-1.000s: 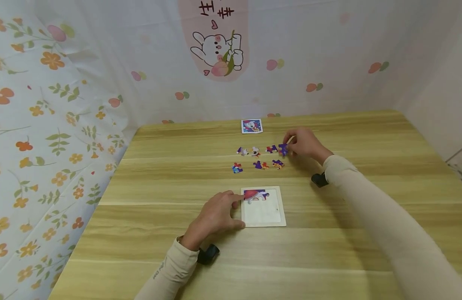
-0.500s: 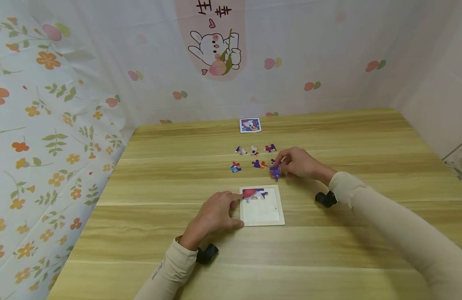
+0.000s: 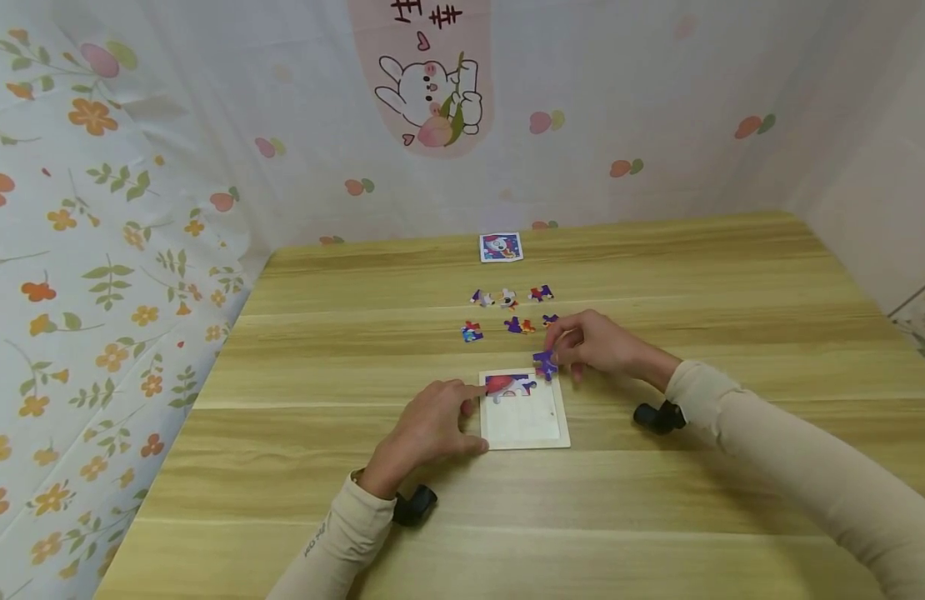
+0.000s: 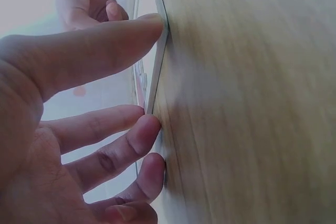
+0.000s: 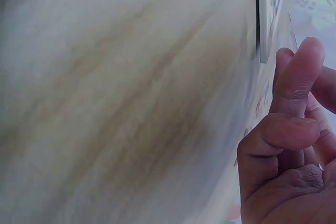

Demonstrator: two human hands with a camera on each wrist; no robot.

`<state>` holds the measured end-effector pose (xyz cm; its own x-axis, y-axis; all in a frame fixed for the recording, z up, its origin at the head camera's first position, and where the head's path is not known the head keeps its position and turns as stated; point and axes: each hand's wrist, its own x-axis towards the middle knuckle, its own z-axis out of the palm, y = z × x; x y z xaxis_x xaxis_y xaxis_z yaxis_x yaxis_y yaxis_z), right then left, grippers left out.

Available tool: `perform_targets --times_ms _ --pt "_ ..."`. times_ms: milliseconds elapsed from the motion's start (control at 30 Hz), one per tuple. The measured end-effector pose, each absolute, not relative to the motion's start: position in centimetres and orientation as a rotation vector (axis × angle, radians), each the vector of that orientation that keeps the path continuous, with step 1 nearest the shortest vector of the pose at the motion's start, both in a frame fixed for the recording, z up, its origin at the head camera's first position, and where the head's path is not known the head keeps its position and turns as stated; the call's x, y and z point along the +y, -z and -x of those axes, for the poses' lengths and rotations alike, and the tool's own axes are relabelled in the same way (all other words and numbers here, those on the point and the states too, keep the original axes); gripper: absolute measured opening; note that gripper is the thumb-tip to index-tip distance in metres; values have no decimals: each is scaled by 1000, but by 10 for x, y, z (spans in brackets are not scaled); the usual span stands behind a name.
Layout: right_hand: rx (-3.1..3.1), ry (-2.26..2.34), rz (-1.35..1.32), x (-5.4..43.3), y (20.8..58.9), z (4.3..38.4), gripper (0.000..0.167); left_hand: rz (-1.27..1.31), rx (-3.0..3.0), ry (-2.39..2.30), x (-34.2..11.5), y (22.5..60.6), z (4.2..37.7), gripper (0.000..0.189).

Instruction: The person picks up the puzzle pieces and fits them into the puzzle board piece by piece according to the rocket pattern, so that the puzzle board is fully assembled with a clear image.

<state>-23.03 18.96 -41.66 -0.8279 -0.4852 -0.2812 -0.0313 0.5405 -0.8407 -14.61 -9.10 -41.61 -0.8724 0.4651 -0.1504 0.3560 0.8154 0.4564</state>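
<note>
My right hand (image 3: pixel 599 342) pinches a purple jigsaw piece (image 3: pixel 545 365) over the upper right corner of a white puzzle tray (image 3: pixel 518 425). Fitted pieces (image 3: pixel 510 385) with red, white and purple print lie along the tray's top left. My left hand (image 3: pixel 432 423) rests at the tray's left side, index fingertip on the rim and thumb at the lower left corner. In the left wrist view, the thumb (image 4: pixel 105 51) and fingertips touch the tray edge (image 4: pixel 155 87). The right wrist view shows the right hand (image 5: pixel 294 129) with its thumb and fingers bent; the piece is hidden there.
Several loose jigsaw pieces (image 3: pixel 519 326) lie in two rows beyond the tray. Behind them is a small printed picture card (image 3: pixel 501 247). The wooden table (image 3: pixel 342 350) ends at a patterned cloth (image 3: pixel 582 100) at the back and left.
My right hand has brought the purple piece from the right end of the far row toward me and slightly left, to the tray's upper right corner. The left hand has stayed at the tray.
</note>
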Motion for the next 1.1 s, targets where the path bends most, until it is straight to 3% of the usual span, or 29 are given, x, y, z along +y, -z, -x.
perform_targets --times_ms 1100 --pt "2336 1159 483 178 418 211 13 -597 2745 -587 -88 413 146 64"
